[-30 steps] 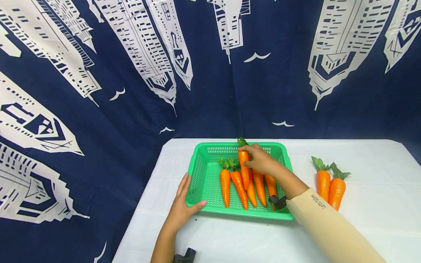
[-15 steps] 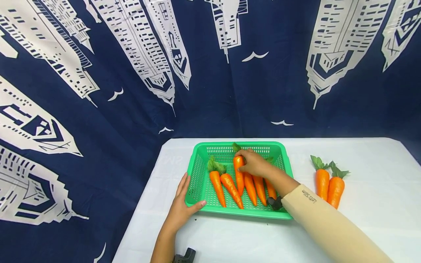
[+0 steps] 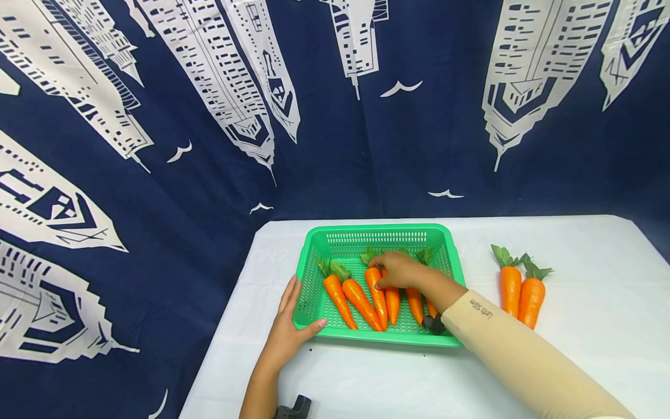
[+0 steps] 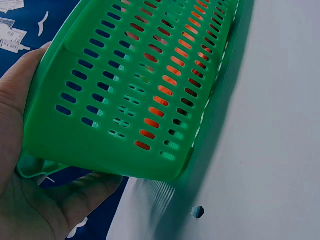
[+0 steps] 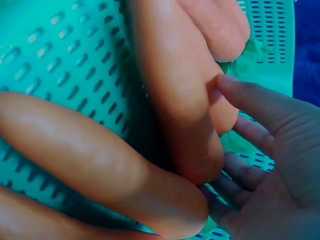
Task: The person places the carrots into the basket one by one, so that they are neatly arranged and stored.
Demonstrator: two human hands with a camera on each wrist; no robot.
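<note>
Green plastic basket [image 3: 335,241] is sitting on the white table [image 3: 366,378], its near-left corner being gripped by the left hand [image 3: 289,331]. Reaching in from the right, sleeve extended, the right hand [image 3: 399,270] is pinching a carrot [image 3: 378,297] lying among others inside the basket.

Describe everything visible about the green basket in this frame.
The green basket is a shallow rectangular tray of what looks like plastic, with slotted walls and floor and a smooth rim. It sits flat on the white table, near its back left part. Five carrots lie in it side by side, leaves toward the far wall. The left hand holds its near left corner; the right hand reaches inside, on the carrots.
</note>
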